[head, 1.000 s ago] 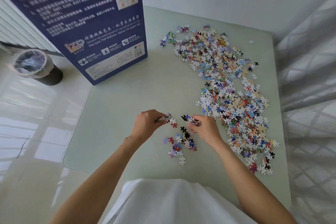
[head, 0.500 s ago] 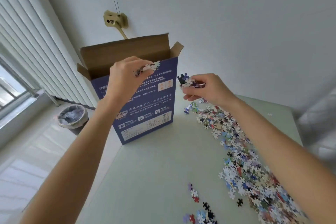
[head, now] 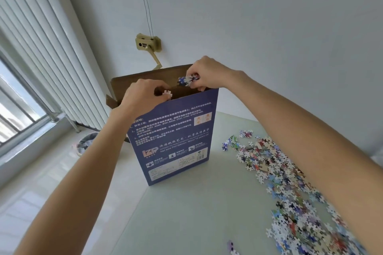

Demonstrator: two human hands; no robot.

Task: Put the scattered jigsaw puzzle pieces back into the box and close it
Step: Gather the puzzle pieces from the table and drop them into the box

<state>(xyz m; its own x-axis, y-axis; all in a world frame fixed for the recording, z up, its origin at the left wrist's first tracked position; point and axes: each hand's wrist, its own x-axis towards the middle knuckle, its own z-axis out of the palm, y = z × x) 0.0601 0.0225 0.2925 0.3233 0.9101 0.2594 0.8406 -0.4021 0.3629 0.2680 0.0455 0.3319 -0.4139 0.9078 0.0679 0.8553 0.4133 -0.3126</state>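
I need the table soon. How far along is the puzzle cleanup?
Early. Both the left hand and right hand hold small clusters of pieces over the open box. A large scatter of pieces remains on the table; the box flaps are still open.

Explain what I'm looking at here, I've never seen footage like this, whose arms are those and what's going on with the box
No machine here: these are a person's own bare arms, filmed by a wide-angle camera worn on their head, looking forward and down. That is why the arms reach in from the bottom edge and the room looks bent.

A tall dark blue cardboard box with white print stands upright on a pale green table, its brown top flaps open. A heap of small colourful jigsaw pieces lies scattered on the table to the right.

Both hands are over the box's opening. The left hand pinches a white piece; the right hand pinches a small blue and white clump of pieces. They appear about to be dropped in.

On the floor to the left, partly hidden by the left arm, sits a lined waste bin.
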